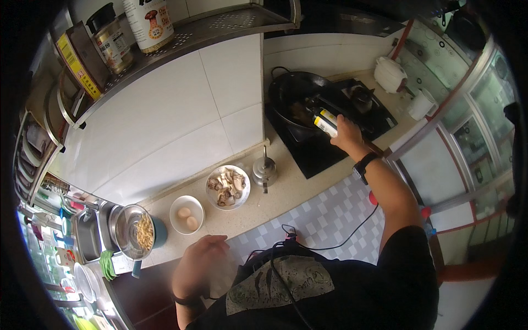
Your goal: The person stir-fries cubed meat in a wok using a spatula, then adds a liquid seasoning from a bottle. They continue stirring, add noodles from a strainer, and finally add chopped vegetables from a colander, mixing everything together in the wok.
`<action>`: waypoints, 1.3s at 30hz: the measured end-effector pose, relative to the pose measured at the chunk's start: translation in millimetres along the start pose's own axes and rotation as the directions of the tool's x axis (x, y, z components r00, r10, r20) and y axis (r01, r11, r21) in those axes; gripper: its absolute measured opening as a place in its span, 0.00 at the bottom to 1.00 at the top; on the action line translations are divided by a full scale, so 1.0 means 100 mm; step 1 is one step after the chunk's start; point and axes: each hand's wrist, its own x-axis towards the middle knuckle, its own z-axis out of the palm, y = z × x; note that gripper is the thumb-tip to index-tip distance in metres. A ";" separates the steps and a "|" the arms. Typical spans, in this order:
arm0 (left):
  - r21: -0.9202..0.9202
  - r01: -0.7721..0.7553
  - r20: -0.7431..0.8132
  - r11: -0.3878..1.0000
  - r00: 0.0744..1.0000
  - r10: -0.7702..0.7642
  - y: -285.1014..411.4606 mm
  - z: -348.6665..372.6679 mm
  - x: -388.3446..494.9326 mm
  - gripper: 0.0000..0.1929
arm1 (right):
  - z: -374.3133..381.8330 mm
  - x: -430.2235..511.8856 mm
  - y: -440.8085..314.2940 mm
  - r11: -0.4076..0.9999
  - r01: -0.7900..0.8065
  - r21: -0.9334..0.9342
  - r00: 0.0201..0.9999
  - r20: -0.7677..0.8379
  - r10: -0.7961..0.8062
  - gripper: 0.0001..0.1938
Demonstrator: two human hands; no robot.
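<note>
My right hand [347,135] is closed around a dark bottle with a white and yellow label [326,123]. The bottle is tilted, its neck over a black wok [301,82] on the cooktop; some brownish food lies in the wok. Whether liquid is flowing cannot be told. My left hand [208,253] is blurred near the counter's front edge, its fingers loosely bent, with nothing visible in it. Nearest to it is a white bowl [175,208] holding two eggs [192,223]. Beside that bowl stands a white bowl of cut mushrooms [228,187].
A metal cruet [264,171] stands between the mushrooms and the black cooktop [315,163]. At left, a strainer of pale yellow food [144,232] rests over a blue pot near the sink [88,237]. A metal shelf [185,41] with jars juts out above. A cable hangs before my body.
</note>
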 end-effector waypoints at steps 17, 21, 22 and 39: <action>-0.060 0.033 -0.107 0.998 0.994 -0.039 -0.03 0.14 -0.02 0.18 | 0.03 0.83 -0.06 0.985 0.132 -0.112 0.988 -0.066 -0.139 0.34; 0.098 -0.093 -0.090 0.991 0.991 0.102 -0.10 0.11 -0.01 0.17 | 0.07 1.04 -0.12 0.984 0.121 -0.130 0.989 -0.068 -0.131 0.34; 0.183 -0.162 -0.074 0.970 0.981 0.178 -0.12 0.11 -0.02 0.17 | 0.08 1.09 -0.13 0.985 0.114 -0.130 0.990 -0.068 -0.124 0.34; -0.155 0.026 -0.181 0.988 0.982 -0.054 -0.04 0.22 -0.04 0.17 | -0.14 1.40 -0.02 0.981 -0.060 0.186 0.994 -0.076 0.075 0.33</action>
